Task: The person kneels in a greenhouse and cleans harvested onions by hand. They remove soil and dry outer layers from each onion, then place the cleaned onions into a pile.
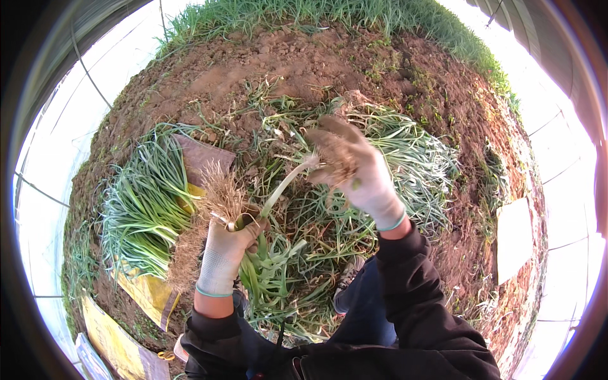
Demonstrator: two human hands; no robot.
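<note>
My left hand [229, 254], in a pale knit glove with a darker palm, is closed around green onions. Their leaves [254, 276] hang below it, and a dry root tuft [223, 193] sticks up above it. One long white stalk [286, 185] slants from that hand up to the right. Its bushy root end [335, 155] lies against my gloved right hand [364, 174]. The right hand's fingers are spread around the roots, not visibly closed on them, and somewhat blurred.
A bundled heap of green onions [147, 212] lies left on yellow sheeting [147, 297]. Loose leaves [415, 152] are piled at right, with more between my feet. Bare soil [253, 60] stretches ahead to a growing row [316, 14]. Scissors with yellow handles [166, 356] lie lower left; a pale sheet [514, 240] lies right.
</note>
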